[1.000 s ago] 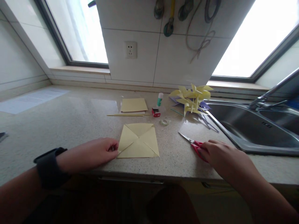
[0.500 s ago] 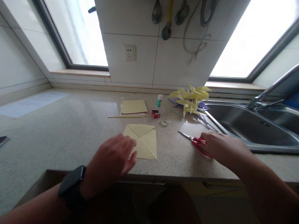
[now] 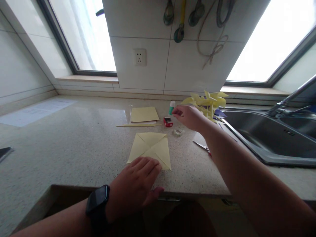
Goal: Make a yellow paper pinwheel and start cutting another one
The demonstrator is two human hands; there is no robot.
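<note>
A creased square of pale yellow paper (image 3: 149, 143) lies on the counter in front of me. My left hand (image 3: 138, 177), a dark watch on its wrist, rests flat over the paper's near edge, thumb stretched to the side. My right hand (image 3: 187, 116) reaches forward with bent fingers. Its fingertips overlap the lower right side of an upright glue stick (image 3: 171, 106) with a white cap; whether they grip it does not show. The scissors (image 3: 201, 145) lie on the counter, their red handles mostly hidden behind my right forearm.
Near the glue stick are a small red box (image 3: 168, 122) and a tape roll (image 3: 177, 132). Yellow sheets (image 3: 144, 114) and thin sticks (image 3: 138, 125) lie behind the paper. Yellow pinwheels (image 3: 212, 98) stand beside the sink (image 3: 254, 131). A printed sheet (image 3: 41, 110) lies far left.
My right hand has let go of the scissors and moved left and away from me to the glue stick. My left hand has shifted right and nearer, onto the paper's front edge.
</note>
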